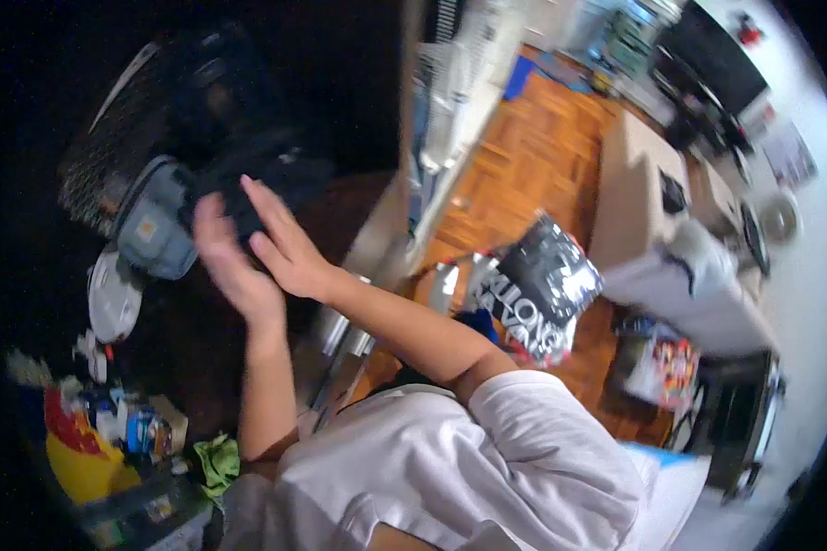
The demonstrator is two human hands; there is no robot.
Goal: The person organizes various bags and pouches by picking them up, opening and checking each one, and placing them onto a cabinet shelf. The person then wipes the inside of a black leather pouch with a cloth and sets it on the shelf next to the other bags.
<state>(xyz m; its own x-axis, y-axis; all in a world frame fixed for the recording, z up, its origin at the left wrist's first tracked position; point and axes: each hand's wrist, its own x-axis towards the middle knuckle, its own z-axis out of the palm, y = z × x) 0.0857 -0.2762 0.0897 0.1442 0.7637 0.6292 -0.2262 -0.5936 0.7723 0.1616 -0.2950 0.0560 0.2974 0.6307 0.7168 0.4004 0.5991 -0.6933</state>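
My left hand (234, 266) is raised with its fingers stretched out, a little blurred. Beside it, my right hand (289, 248) has its fingers extended and its thumb apart. The two hands are close together, palms turned toward each other; whether they touch I cannot tell. Nothing shows in either hand. Just left of my left hand is a grey-blue fabric item (156, 231), like a cap or bag, with a small orange-brown patch. Dark, poorly lit shapes lie behind my fingers.
A white rounded object (114, 296) sits at the left. Below it are a yellow-and-red bag (87, 459), small packages and a green cloth (219, 464). To the right, a black-and-white plastic bag (547, 285) lies on the wooden floor (547, 138), near pale furniture (629, 193).
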